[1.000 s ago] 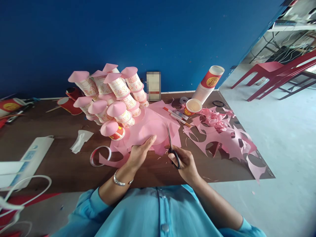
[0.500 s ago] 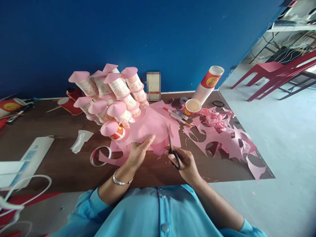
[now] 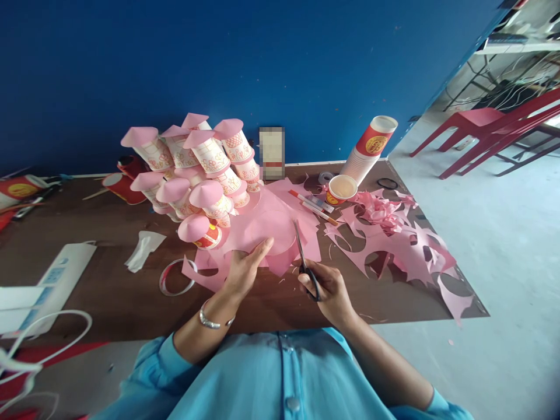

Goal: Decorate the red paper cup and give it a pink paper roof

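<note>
My left hand (image 3: pixel 247 265) holds a sheet of pink paper (image 3: pixel 240 233), its thumb on top and its other fingers hidden beneath. A round outline shows on the paper beside the thumb. Black-handled scissors (image 3: pixel 309 279) are gripped in my right hand (image 3: pixel 328 289), with the blades pointing away from me along the paper's right side. More pink sheets (image 3: pixel 310 227) lie under and behind the held one. Left of these stand several paper cups with pink cone tops (image 3: pixel 203 153).
Pink offcuts (image 3: pixel 394 251) cover the table's right part. A tall stack of cups (image 3: pixel 367 149), an open cup (image 3: pixel 342 189) and pens (image 3: pixel 321 213) sit behind. Left are a tape roll (image 3: pixel 168 279), a crumpled white tissue (image 3: pixel 143 249) and a white packet (image 3: pixel 59 280). A blue wall (image 3: pixel 280 70) rises behind.
The lower left strip of the held pink paper has shifted to the right, uncovering more of the tape roll. Both hands remain in nearly the same places.
</note>
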Motion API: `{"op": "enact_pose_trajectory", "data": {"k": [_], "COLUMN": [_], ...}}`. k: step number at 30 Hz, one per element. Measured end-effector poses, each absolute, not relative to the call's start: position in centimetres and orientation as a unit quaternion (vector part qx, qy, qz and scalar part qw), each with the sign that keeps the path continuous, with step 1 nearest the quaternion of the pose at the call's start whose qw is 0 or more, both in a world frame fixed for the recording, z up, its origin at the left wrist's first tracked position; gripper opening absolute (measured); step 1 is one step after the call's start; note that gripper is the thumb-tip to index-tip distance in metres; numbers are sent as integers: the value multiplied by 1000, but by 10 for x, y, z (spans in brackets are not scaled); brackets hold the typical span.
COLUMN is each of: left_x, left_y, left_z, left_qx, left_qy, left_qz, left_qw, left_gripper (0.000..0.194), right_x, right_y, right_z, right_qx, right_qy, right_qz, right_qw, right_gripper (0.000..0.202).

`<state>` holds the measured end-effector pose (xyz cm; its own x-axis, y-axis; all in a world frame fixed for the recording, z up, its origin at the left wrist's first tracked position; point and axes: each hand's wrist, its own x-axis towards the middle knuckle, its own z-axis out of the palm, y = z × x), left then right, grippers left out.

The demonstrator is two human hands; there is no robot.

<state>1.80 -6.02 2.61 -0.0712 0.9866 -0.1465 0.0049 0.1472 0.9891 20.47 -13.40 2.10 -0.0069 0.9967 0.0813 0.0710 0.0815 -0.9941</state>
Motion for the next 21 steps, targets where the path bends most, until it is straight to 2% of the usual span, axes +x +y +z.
{"op": "enact_pose_trajectory", "data": {"k": [7, 14, 21], "left_x": [18, 23, 21], "left_y": [-61, -59, -59], "left_z": [33, 50, 45], "left_qx": [461, 457, 447], "left_qy": [565, 596, 602], "left_qz": [453, 466, 442], "left_qw": [513, 468, 492], "left_gripper": [30, 16, 20], "right_x": [205, 205, 206], "right_y": [-134, -136, -136], "right_z": [22, 24, 25], "right_qx": [-505, -498, -497], "right_qy": [-538, -526, -504], "right_qz": [468, 481, 516], "right_qw": [486, 494, 482], "right_gripper": [54, 49, 56]}}
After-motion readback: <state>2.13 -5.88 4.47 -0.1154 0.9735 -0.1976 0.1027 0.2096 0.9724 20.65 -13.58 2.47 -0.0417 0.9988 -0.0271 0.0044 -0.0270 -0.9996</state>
